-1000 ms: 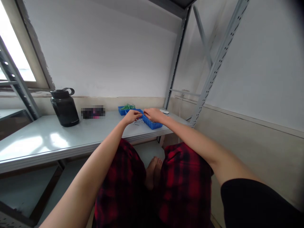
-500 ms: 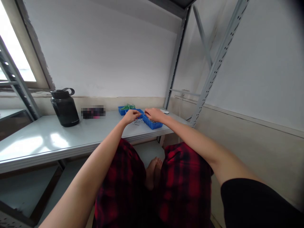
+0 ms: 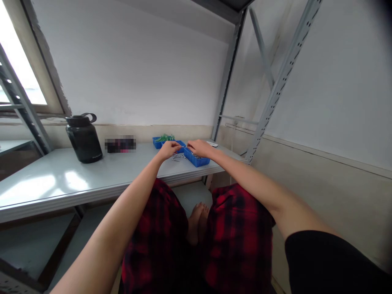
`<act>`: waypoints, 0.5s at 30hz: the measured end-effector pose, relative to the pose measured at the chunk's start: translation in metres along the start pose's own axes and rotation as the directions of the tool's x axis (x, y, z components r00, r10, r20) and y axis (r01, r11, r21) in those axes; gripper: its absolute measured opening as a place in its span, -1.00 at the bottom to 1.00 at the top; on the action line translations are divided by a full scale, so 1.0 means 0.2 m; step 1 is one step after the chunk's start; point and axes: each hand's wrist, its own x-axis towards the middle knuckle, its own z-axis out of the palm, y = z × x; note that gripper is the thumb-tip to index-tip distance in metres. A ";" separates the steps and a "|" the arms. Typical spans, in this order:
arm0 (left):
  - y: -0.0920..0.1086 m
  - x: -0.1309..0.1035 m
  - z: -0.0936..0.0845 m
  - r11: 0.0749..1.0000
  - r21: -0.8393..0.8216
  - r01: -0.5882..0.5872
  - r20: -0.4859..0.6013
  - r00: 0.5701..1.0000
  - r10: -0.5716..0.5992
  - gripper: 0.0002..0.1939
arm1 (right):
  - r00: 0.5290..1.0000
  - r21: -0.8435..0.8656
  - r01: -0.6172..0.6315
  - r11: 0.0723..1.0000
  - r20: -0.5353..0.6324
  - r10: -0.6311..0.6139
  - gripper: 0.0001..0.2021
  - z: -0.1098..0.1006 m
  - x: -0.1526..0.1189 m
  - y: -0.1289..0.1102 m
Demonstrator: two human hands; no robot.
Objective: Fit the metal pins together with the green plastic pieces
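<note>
My left hand is closed in a pinch at the back of the table, its fingertips on a small thin piece too tiny to name. Facing it, my right hand hovers over a blue bin with its fingers bent together; what they hold, if anything, is hidden. Small metal parts lie in that bin. Several loose thin metal pieces are scattered on the table below my left hand. Behind the hands stands another blue bin, and a further blue bin holds green pieces.
A large dark bottle stands on the left of the grey table, with a blurred dark object beside it. Metal shelf uprights rise at the right. A white flat item lies behind my right hand.
My fingertips have moved very slightly; both hands stay over the same spot. The bins and loose metal pieces have not visibly moved.
</note>
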 end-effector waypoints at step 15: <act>-0.03 0.01 0.01 0.991 0.125 0.052 0.009 0.999 -0.053 -0.77 | 0.998 -0.015 -0.051 0.999 0.044 0.052 -0.72 -0.02 -0.01 0.01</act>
